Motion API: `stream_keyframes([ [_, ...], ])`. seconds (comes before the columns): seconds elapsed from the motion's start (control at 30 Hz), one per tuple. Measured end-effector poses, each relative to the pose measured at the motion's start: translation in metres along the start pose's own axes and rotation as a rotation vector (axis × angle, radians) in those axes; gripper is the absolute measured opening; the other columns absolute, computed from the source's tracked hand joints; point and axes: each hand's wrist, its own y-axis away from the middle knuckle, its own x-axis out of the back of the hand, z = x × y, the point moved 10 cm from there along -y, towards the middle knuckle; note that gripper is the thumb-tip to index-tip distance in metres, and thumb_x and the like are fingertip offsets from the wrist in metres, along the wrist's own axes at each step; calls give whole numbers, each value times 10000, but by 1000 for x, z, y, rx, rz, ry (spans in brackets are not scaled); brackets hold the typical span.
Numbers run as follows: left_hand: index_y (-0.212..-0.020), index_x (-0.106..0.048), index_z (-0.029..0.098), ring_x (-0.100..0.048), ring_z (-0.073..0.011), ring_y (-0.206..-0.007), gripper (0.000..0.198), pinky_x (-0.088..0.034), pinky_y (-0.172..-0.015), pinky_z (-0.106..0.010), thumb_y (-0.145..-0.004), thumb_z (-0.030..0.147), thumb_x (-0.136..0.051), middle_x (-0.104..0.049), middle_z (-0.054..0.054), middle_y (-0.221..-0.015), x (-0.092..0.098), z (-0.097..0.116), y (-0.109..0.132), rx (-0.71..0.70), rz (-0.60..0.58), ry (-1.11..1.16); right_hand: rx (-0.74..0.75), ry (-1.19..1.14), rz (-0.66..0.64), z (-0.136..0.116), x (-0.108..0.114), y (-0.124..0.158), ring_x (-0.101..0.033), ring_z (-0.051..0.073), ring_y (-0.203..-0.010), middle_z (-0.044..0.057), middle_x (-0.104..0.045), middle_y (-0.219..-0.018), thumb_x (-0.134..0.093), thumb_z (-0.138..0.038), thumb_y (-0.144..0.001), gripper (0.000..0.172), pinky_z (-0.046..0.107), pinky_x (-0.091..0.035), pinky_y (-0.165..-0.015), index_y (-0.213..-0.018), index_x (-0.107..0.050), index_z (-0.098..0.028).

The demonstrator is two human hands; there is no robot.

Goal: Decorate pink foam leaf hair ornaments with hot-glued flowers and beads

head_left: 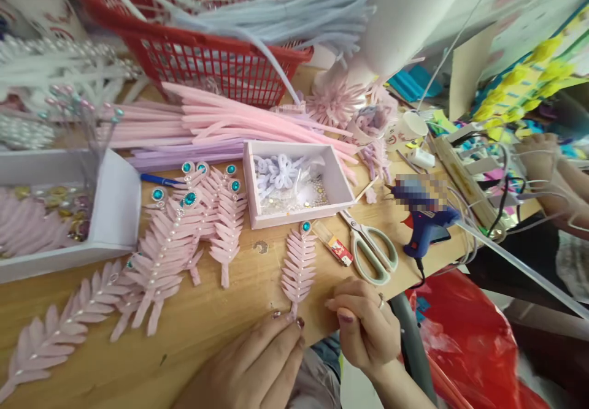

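Note:
A pink feather-shaped piece (299, 268) with a row of pearls and a teal gem at its tip lies on the wooden table. My left hand (257, 360) pinches its stem at the bottom. To the right, my right hand (365, 323) is closed at the table edge, fingers curled; whatever it may hold is hidden. Several similar gem-tipped pieces (165, 256) lie at the left. Above the held piece sits a white box (299, 216) with a lilac looped flower and small beads. Scissors (373, 252) and a glue stick packet (334, 244) rest beside it.
A blue glue gun (426, 222) with a long glue stick and cables lies right. Behind are pink pipe cleaners (257, 118) and a red basket (197, 59). Another white box (115, 203) stands left. Another person's hand (538, 157) and a red bag (469, 341) are at the far right.

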Motion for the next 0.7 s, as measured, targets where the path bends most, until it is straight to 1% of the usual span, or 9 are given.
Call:
stream_keyframes([
  [0.1,-1249,-740,164,-636,-143,-1328,458,-253,-1298,-255,-1129,168,-298,-740,2,-1351,-8,2,9,-81,-68,-24,-41,37,6,4,-1,4,-539,132,-524,-16,-567,-608,-391,-231,-1111,357,270,-420,-503,-797,-563,-231],
  [0.23,-1263,-727,157,-655,-165,-1317,443,-364,-1257,-273,-1124,150,-306,-740,-21,-1352,-11,2,12,-205,-111,-42,-51,88,79,6,2,5,-461,110,-475,-39,-482,-547,-402,-272,-1123,471,282,-337,-501,-657,-456,-234],
  [0.3,-1264,-723,167,-673,-149,-1290,435,-415,-1214,-236,-1119,127,-315,-750,-19,-1331,-10,3,9,-239,-117,-36,-61,103,123,7,4,5,-455,104,-467,-41,-472,-536,-400,-279,-1126,501,278,-331,-506,-629,-444,-231],
  [0.37,-1254,-724,186,-699,-125,-1242,425,-457,-1157,-186,-1116,117,-328,-769,-15,-1281,-6,4,4,-238,-95,-18,-84,109,171,9,6,6,-470,100,-462,-40,-478,-526,-399,-288,-1128,523,269,-339,-512,-611,-444,-227],
  [0.43,-1215,-728,194,-731,-101,-1157,411,-489,-1097,-143,-1121,125,-334,-792,-16,-1190,1,7,-2,-229,-45,8,-119,105,217,13,8,6,-484,96,-454,-40,-487,-515,-403,-303,-1130,542,259,-344,-509,-596,-446,-222],
  [0.5,-1162,-727,191,-751,-92,-1070,392,-512,-1057,-130,-1131,159,-337,-801,-22,-1100,7,11,-6,-222,7,22,-161,87,255,18,9,7,-490,93,-448,-41,-496,-510,-393,-330,-1135,560,249,-348,-503,-590,-451,-218],
  [0.6,-1133,-717,210,-750,-101,-1014,301,-549,-1019,-158,-1130,214,-417,-791,-19,-1054,15,16,-10,-188,65,17,-232,29,296,27,13,9,-479,99,-455,-40,-495,-511,-377,-403,-1135,578,243,-350,-495,-595,-466,-218],
  [0.7,-1125,-715,236,-737,-124,-984,232,-593,-946,-214,-1108,211,-485,-776,-17,-1039,21,10,-9,-95,112,1,-312,-48,329,38,18,13,-460,115,-484,-40,-485,-535,-417,-511,-1106,564,249,-352,-496,-626,-494,-224],
])
